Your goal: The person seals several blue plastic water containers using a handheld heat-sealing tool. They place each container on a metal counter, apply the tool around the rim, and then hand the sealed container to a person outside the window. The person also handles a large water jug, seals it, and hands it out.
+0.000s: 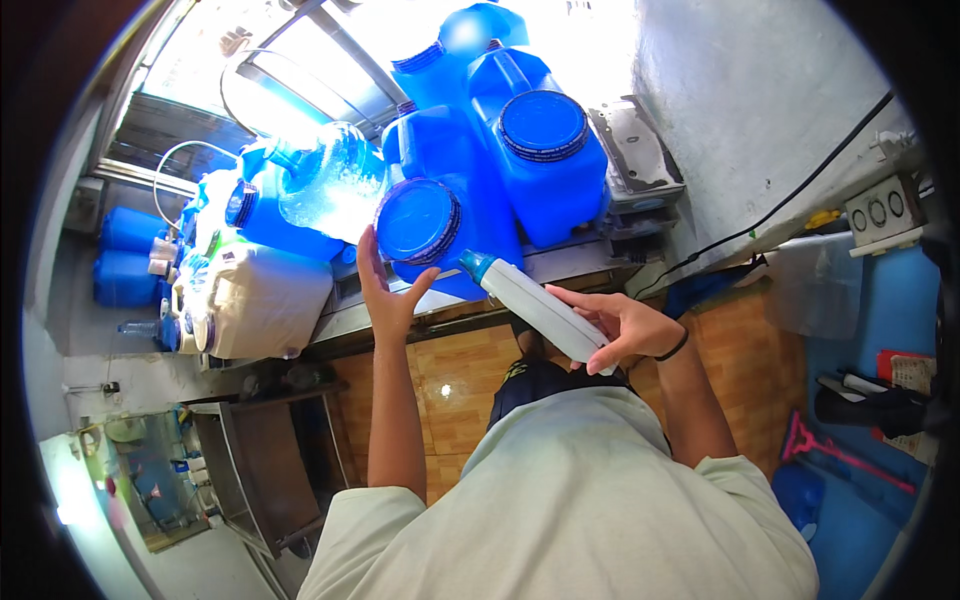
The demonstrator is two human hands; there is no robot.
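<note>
My left hand (pixel 390 292) is spread at the lower left rim of a blue cap (pixel 417 220), thumb and fingers apart. Whether the fingertips touch the cap cannot be told. The cap, with a dark printed band around its edge, closes a blue plastic water jug (pixel 480 195). In my right hand (pixel 622 326) is a long white handheld device (pixel 544 307) with a teal nozzle (pixel 475 265). Its nozzle points up and left, close to the jug's lower right side. Behind stands a second blue water jug (pixel 559 187) with a similar banded cap.
Left of the jugs are a clear round water bottle (pixel 330 180) and a whitish plastic container (pixel 262 300). A black cable (pixel 795 191) hangs along the right wall, near a wall socket box (pixel 885 214). Below lies the wood-patterned floor (pixel 450 375); a pink-handled tool (pixel 840 454) is at right.
</note>
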